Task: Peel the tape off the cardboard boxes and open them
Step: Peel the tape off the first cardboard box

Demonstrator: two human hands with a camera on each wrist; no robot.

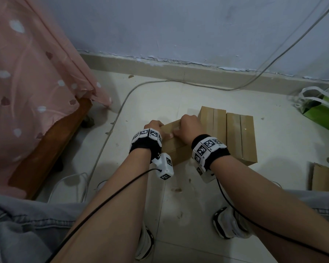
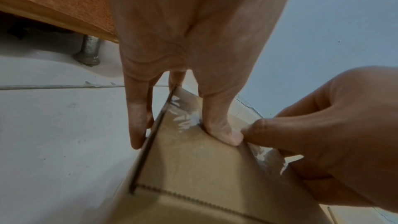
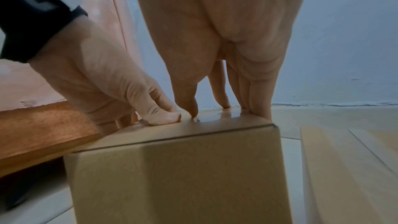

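Observation:
A small brown cardboard box [image 1: 176, 150] stands on the floor in front of me, clear tape [image 2: 183, 117] running over its top. My left hand [image 1: 154, 126] grips its left edge, thumb [image 2: 224, 132] pressed on the top and fingers [image 2: 135, 125] down the side. My right hand [image 1: 188, 126] sits on the top. Its thumb [image 2: 269, 130] digs at the tape beside the left thumb [image 3: 163, 117], and its other fingers [image 3: 258, 106] curl down at the far right edge. Two more taped boxes [image 1: 213, 124] [image 1: 241, 137] stand just right of it.
A bed with a wooden frame [image 1: 46, 145] and pink cover [image 1: 27, 73] stands close on the left. Cables [image 1: 110, 130] trail across the tiled floor. A green bag [image 1: 321, 109] and a piece of cardboard [image 1: 325, 177] lie at the right. My shoes [image 1: 230, 223] are below.

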